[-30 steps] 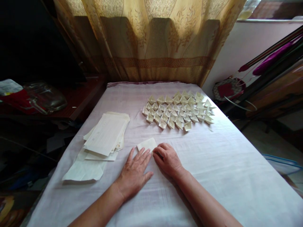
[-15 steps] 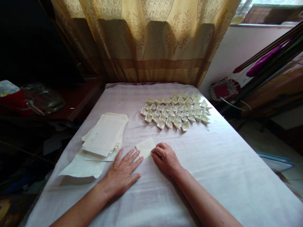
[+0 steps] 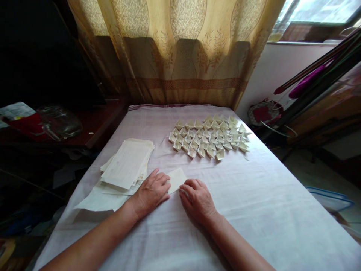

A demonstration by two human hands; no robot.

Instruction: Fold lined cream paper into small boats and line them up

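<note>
Left hand (image 3: 150, 191) and right hand (image 3: 199, 199) press bent fingers on the folded paper (image 3: 177, 178) toward the near edge of the surface (image 3: 265, 199); uneven pressure could skew its crease.

- left hand (image 3: 150, 192): palm down, fingers (image 3: 163, 180) bent at the knuckles, tips pointing forward-right, not clenched
- right hand (image 3: 199, 199): palm down, fingers (image 3: 189, 185) curled, tips pressed down, pointing forward-left
- hands close together, fingertips near but apart
- both forearms bare, entering from the bottom edge, angled inward
</note>
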